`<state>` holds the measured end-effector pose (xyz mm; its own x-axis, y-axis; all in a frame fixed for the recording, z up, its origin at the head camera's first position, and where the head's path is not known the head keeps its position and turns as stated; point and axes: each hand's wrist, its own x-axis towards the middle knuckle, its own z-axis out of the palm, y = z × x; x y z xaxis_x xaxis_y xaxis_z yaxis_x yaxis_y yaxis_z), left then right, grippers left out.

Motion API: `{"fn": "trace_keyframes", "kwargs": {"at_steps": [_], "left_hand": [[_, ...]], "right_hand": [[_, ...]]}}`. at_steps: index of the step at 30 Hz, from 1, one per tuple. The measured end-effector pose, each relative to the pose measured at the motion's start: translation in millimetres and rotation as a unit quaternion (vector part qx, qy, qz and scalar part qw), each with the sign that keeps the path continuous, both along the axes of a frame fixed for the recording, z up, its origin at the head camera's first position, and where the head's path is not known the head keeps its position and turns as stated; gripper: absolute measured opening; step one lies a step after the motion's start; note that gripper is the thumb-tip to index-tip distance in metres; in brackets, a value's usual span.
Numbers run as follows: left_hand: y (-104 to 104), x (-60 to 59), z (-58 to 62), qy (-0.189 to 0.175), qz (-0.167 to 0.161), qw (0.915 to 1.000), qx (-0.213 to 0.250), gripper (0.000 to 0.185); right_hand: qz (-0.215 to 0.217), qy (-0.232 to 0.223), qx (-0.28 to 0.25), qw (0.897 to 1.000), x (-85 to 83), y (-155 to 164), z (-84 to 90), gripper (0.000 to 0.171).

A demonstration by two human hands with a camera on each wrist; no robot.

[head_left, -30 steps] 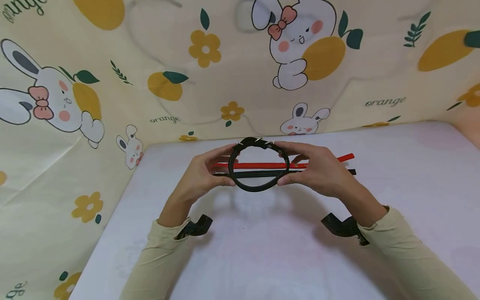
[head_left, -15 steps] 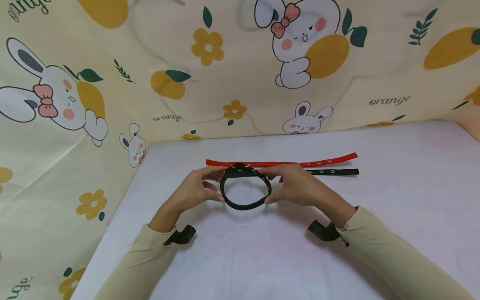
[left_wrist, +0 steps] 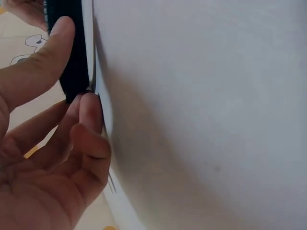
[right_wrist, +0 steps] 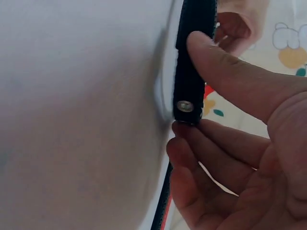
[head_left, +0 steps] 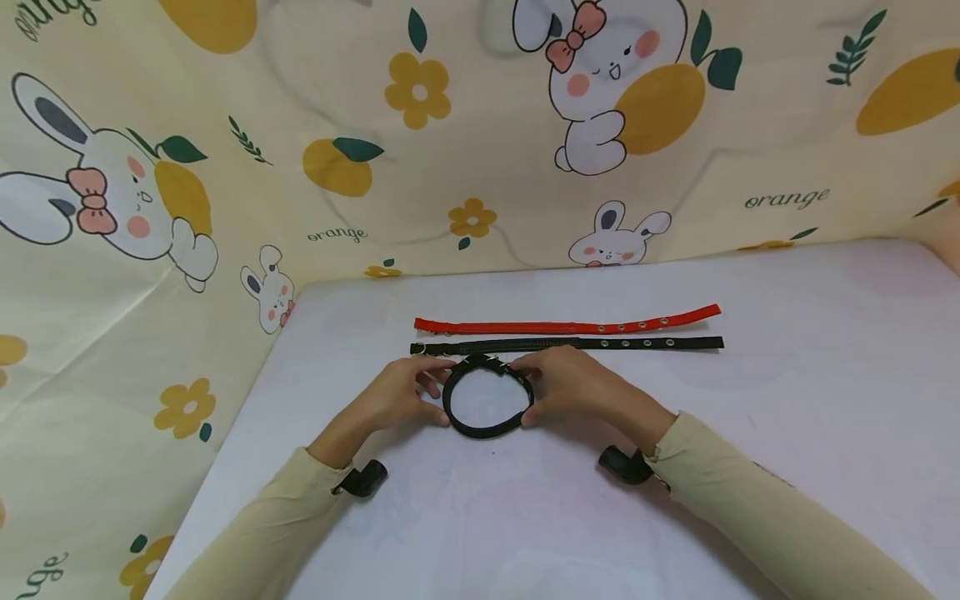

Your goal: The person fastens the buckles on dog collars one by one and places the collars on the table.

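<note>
A black collar (head_left: 486,432), fastened into a ring with its buckle at the far side, stands between both hands at the middle of the white table. My left hand (head_left: 397,396) holds its left side, thumb near and fingers far. On the right side, my right hand (head_left: 566,383) grips it the same way. In the left wrist view the thumb lies along the black band (left_wrist: 79,62). A metal eyelet (right_wrist: 185,106) shows on the band in the right wrist view. The collar appears to touch the table, or nearly so.
Just behind the ring, a flat black collar (head_left: 517,344) with eyelets lies straight across the table. A flat red collar (head_left: 517,328) lies parallel beyond it. A printed cloth (head_left: 420,183) hangs at the back and left of the white table (head_left: 480,533).
Both hands have brought the ring-shaped black collar down and nearer to me, slightly left at first. The flat black and red collars behind it have come into fuller view.
</note>
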<state>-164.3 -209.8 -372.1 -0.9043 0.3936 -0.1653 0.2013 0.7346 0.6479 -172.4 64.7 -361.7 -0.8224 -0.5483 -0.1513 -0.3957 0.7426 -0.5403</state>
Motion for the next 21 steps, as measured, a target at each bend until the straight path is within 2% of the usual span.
{"fn": "trace_keyframes", "kwargs": {"at_steps": [9, 13, 17, 21], "left_hand": [[2.8, 0.7, 2.0, 0.011, -0.007, 0.9997, -0.022, 0.079], [-0.5, 1.5, 4.9, -0.001, -0.004, 0.9998, -0.018, 0.077], [-7.0, 0.2, 17.3, -0.01, 0.001, 1.0, 0.001, 0.07], [-15.9, -4.1, 34.4, 0.011, 0.032, 0.999, 0.029, 0.06]], "right_hand": [[-0.005, 0.022, 0.004, 1.0, 1.4, 3.1, -5.3, 0.074], [-0.016, 0.001, -0.006, 1.0, 2.1, 12.0, 0.8, 0.075], [-0.049, -0.031, -0.02, 0.998, -3.7, 40.2, 18.1, 0.074], [-0.071, -0.011, -0.04, 0.997, -17.5, 88.0, 37.8, 0.07]]}}
